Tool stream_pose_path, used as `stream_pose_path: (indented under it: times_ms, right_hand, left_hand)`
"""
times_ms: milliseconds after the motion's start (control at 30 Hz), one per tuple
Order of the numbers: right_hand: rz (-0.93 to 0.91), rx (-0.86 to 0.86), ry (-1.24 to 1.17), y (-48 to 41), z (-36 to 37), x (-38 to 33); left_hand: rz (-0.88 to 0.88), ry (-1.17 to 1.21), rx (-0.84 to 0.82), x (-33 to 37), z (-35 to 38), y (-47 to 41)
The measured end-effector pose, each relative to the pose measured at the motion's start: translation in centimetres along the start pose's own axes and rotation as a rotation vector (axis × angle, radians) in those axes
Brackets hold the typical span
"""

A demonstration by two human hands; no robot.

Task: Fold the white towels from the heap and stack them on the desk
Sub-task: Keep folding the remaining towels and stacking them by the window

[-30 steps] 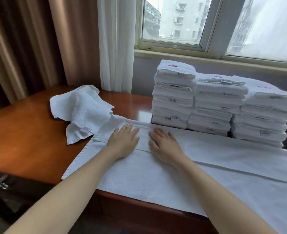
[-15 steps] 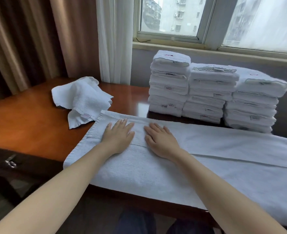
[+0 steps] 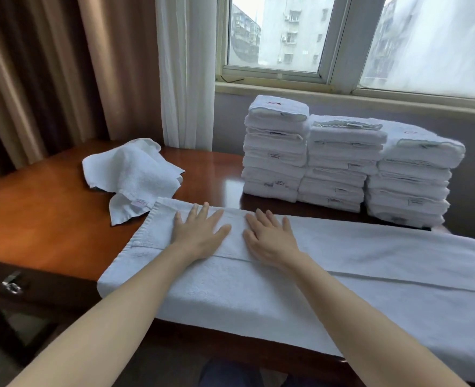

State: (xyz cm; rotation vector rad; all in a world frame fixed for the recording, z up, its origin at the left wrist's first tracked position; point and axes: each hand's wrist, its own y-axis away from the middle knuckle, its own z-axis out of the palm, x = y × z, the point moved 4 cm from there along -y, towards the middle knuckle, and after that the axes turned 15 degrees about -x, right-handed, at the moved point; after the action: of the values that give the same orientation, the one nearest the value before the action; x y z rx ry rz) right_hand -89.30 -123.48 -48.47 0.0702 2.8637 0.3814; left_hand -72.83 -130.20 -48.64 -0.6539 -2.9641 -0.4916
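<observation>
A long white towel (image 3: 370,277) lies folded lengthwise across the front of the wooden desk (image 3: 43,213), its near edge hanging over the desk's front. My left hand (image 3: 200,233) and my right hand (image 3: 270,238) press flat on its upper layer, side by side near the towel's left end, fingers straight and spread. Behind them stand three stacks of folded white towels (image 3: 345,160) against the wall under the window. A small crumpled white towel (image 3: 136,174) lies at the back left of the desk.
A white sheer curtain (image 3: 186,68) and brown drapes (image 3: 49,74) hang behind the desk's left part. The window sill (image 3: 342,93) runs above the stacks. A drawer with a metal handle (image 3: 11,284) sits in the desk's front left.
The camera view has shifted slightly. Both hands stay flat on the towel and have spread a little apart along it.
</observation>
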Motion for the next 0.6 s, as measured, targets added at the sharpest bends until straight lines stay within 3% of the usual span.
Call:
stream_pose_path:
  times_ms: [300,600]
  right_hand:
    - [0.003,0.012,0.015,-4.1,-0.8,-1.9]
    - [-0.012,0.031,0.029,-4.4,-0.4,-1.1]
  left_hand:
    - [-0.038,-0.077,0.003,-4.0,-1.4,-4.1]
    - [-0.045,-0.051,0.023,-3.5,-1.3,-2.9]
